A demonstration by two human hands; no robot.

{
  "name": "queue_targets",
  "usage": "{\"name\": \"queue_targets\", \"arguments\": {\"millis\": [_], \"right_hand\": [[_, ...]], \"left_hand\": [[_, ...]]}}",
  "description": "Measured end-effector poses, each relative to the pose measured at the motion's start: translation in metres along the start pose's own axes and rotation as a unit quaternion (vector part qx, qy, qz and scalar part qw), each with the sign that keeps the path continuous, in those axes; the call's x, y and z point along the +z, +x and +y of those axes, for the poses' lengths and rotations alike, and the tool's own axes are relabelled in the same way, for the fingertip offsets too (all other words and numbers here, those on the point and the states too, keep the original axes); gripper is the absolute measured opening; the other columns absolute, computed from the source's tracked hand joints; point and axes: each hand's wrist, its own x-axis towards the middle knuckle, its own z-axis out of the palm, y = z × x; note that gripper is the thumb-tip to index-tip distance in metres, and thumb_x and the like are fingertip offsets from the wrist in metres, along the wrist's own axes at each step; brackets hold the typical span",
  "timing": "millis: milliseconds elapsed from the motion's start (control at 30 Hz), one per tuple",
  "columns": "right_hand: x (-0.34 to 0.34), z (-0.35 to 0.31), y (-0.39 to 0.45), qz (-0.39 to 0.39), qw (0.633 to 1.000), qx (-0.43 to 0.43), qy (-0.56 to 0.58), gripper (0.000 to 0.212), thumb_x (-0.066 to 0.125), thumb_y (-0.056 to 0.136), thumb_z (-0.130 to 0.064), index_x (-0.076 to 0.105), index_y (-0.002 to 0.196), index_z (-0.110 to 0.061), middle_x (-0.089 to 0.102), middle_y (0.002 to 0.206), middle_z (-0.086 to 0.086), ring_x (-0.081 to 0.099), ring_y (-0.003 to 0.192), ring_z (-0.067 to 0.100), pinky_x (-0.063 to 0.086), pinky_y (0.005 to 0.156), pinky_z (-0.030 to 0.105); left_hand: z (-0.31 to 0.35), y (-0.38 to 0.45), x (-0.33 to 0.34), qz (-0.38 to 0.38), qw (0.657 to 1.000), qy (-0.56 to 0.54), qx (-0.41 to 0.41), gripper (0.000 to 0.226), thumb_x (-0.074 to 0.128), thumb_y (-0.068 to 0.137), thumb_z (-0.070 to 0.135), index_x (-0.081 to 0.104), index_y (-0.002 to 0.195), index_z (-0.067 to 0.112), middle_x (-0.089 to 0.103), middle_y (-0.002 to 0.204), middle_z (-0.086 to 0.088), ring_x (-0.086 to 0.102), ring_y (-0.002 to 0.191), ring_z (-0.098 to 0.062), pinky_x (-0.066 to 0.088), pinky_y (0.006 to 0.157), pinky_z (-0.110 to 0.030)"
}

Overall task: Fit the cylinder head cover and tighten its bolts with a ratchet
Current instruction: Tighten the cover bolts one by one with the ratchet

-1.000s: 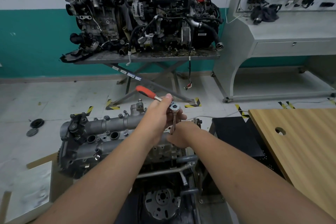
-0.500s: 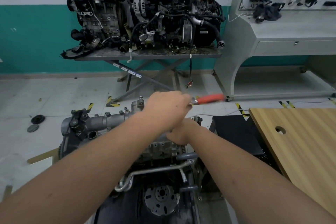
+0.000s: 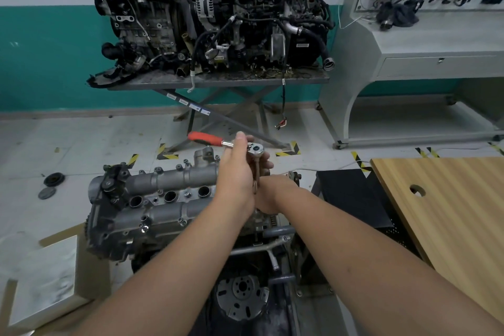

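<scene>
Ratchet [image 3: 245, 146] handle pts left (red end), extension vertical, prob. on bolt.

Head view (single), forward and down, close

My wooden counter [image 3: 450, 215] stands at my right; on the pale floor [image 3: 81, 144] lie two dark round discs [image 3: 50, 185].

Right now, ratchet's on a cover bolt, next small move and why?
Probably sweep the ratchet handle round for another tightening stroke. The left hand grips it near the head, its orange handle points left, and the right hand steadies the extension down at the cylinder head cover, so the tool looks seated.
</scene>
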Motion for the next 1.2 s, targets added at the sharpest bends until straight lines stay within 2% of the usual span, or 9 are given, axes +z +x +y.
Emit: {"name": "queue_targets", "arguments": {"millis": [367, 500, 567, 667, 800, 867, 933, 1067, 1200], "right_hand": [[0.004, 0.003, -0.004, 0.003, 0.997, 0.014, 0.077, 0.034, 0.057, 0.09, -0.03, 0.064, 0.117, -0.011, 0.065, 0.116, 0.014, 0.061, 0.11, 0.035, 0.051, 0.088, 0.043], [0.005, 0.002, -0.005, 0.006, 0.999, -0.003, 0.037, 0.04, 0.051, 0.094, -0.035, 0.057, 0.126, -0.013, 0.06, 0.123, 0.013, 0.058, 0.112, 0.034, 0.048, 0.089, 0.042], [0.006, 0.002, -0.005, -0.014, 1.0, -0.009, -0.004, 0.034, 0.047, 0.095, -0.038, 0.056, 0.119, -0.016, 0.06, 0.121, 0.01, 0.056, 0.105, 0.031, 0.046, 0.084, 0.039], [0.006, 0.004, -0.003, -0.02, 1.0, -0.006, -0.002, 0.021, 0.044, 0.095, -0.039, 0.052, 0.098, -0.02, 0.061, 0.106, 0.005, 0.055, 0.098, 0.026, 0.047, 0.084, 0.037], [0.011, 0.002, -0.005, 0.032, 0.998, -0.051, -0.035, 0.031, 0.036, 0.103, -0.024, 0.05, 0.13, -0.016, 0.052, 0.136, 0.004, 0.049, 0.119, 0.024, 0.038, 0.101, 0.029], [0.012, 0.003, -0.012, 0.02, 0.997, -0.07, -0.004, 0.038, 0.035, 0.107, -0.016, 0.04, 0.144, -0.009, 0.041, 0.15, 0.006, 0.039, 0.134, 0.018, 0.024, 0.104, 0.014], [0.009, 0.003, -0.015, 0.015, 0.996, -0.066, 0.062, 0.037, 0.034, 0.107, -0.008, 0.041, 0.142, -0.002, 0.047, 0.145, 0.015, 0.051, 0.119, -0.003, 0.034, 0.098, 0.009], [0.001, 0.0, -0.012, -0.019, 0.987, 0.019, 0.159, 0.021, 0.041, 0.102, -0.014, 0.059, 0.11, -0.011, 0.065, 0.119, 0.011, 0.064, 0.106, 0.021, 0.052, 0.094, 0.036], [0.001, 0.0, -0.008, -0.034, 0.998, 0.012, 0.053, 0.014, 0.038, 0.095, -0.021, 0.049, 0.089, -0.015, 0.061, 0.1, 0.009, 0.052, 0.087, 0.027, 0.047, 0.081, 0.039]], "left_hand": [[0.037, 0.006, -0.011, -0.171, 0.969, 0.158, -0.087, 0.02, 0.046, 0.105, 0.026, 0.05, 0.111, 0.008, 0.069, 0.071, -0.006, 0.072, 0.071, -0.029, 0.058, 0.067, -0.034], [0.06, 0.009, 0.002, -0.192, 0.905, 0.364, -0.106, 0.02, 0.046, 0.099, 0.018, 0.059, 0.095, 0.004, 0.071, 0.07, -0.007, 0.075, 0.074, -0.027, 0.059, 0.081, -0.042], [0.067, 0.009, 0.01, -0.202, 0.83, 0.519, -0.039, 0.023, 0.043, 0.097, 0.018, 0.06, 0.085, 0.008, 0.074, 0.072, -0.004, 0.072, 0.066, -0.017, 0.058, 0.073, -0.039], [0.071, 0.007, 0.019, -0.208, 0.63, 0.734, 0.148, 0.024, 0.041, 0.101, 0.029, 0.054, 0.086, 0.014, 0.064, 0.077, -0.002, 0.054, 0.059, -0.016, 0.037, 0.053, -0.03], [0.044, -0.005, 0.008, -0.221, 0.437, 0.778, 0.394, 0.034, 0.044, 0.101, 0.047, 0.063, 0.092, 0.019, 0.042, 0.077, 0.006, 0.048, 0.071, -0.021, 0.031, 0.063, -0.032], [0.029, -0.01, -0.007, -0.184, 0.467, 0.692, 0.518, 0.05, 0.048, 0.094, 0.056, 0.064, 0.076, 0.013, 0.051, 0.078, -0.001, 0.051, 0.072, -0.025, 0.033, 0.062, -0.034], [0.016, -0.008, -0.018, -0.122, 0.588, 0.581, 0.55, 0.059, 0.052, 0.086, 0.064, 0.064, 0.073, 0.008, 0.058, 0.084, -0.006, 0.053, 0.075, -0.026, 0.042, 0.063, -0.035], [-0.01, -0.022, -0.006, -0.104, 0.919, 0.267, 0.27, 0.053, 0.039, 0.089, 0.074, 0.058, 0.107, 0.028, 0.063, 0.1, -0.003, 0.06, 0.092, -0.017, 0.051, 0.083, -0.031], [-0.009, -0.014, 0.009, 0.02, 0.999, 0.024, -0.005, 0.056, 0.039, 0.086, 0.068, 0.075, 0.079, 0.026, 0.071, 0.071, -0.001, 0.068, 0.072, -0.018, 0.052, 0.087, -0.043]]}}
